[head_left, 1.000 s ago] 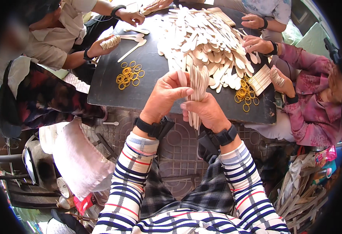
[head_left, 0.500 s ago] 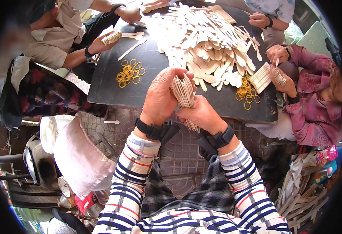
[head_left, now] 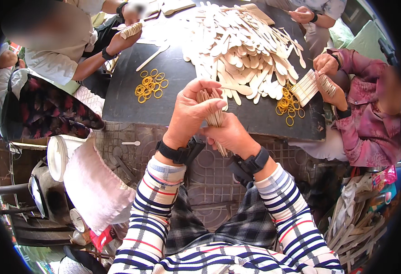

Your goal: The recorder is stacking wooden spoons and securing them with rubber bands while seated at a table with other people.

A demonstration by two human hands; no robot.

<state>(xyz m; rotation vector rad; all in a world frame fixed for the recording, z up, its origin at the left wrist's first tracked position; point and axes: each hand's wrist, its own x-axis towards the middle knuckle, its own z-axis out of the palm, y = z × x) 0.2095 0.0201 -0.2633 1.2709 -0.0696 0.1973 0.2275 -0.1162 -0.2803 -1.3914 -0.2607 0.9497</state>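
Observation:
Just off the table's near edge, a bundle of thin wooden spoons (head_left: pixel 215 118) stands slightly tilted between my hands, seen mostly edge-on. My left hand (head_left: pixel 187 112) is closed round its upper part, thumb laid across the front. Lower down, my right hand (head_left: pixel 237 134) grips the bundle, and the ends stick out below the fingers. Beyond my fingertips rises a big heap of loose wooden spoons (head_left: pixel 241 50) on the dark table (head_left: pixel 177 68). Yellow rubber bands (head_left: pixel 151 85) lie in a small pile left of my hands, and more rubber bands (head_left: pixel 290 106) lie to the right.
Co-workers' hands hold spoon bundles at left (head_left: pixel 131 31) and right (head_left: pixel 327 86); another person's hand (head_left: pixel 302 14) is at the far right. A single spoon (head_left: pixel 152 57) lies on the table. On the floor are a white bucket (head_left: pixel 59 157), a pale sack (head_left: pixel 97 187) and wood strips (head_left: pixel 353 228).
My left thumb has come across the front of the bundle, and the left fingers wrap its top more closely. The left co-worker's hand with its bundle has moved farther away.

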